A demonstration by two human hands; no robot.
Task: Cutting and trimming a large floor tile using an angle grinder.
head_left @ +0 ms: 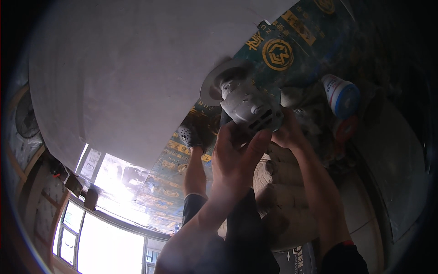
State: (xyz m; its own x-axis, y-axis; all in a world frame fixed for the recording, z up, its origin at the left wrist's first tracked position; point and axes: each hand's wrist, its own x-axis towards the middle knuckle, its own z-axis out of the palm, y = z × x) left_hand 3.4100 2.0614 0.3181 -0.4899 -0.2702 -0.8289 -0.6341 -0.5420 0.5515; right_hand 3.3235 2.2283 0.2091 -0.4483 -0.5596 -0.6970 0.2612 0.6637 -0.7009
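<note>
My hands hold a dusty grey angle grinder with vent slots at its near end. Its round disc faces left, beside a large pale grey sheet. The fingers and thumb of my left hand wrap around the grinder's near end. On the tool's right side, my right hand is closed against the body, its fingers partly hidden. Green printed board shows beyond the tool and along the sheet's edge.
A foot in a grey perforated clog stands left of my left hand. Stacked tan sacks lie below my hands. At the right are a white bottle with a blue end and a red round thing. A bright window is lower left.
</note>
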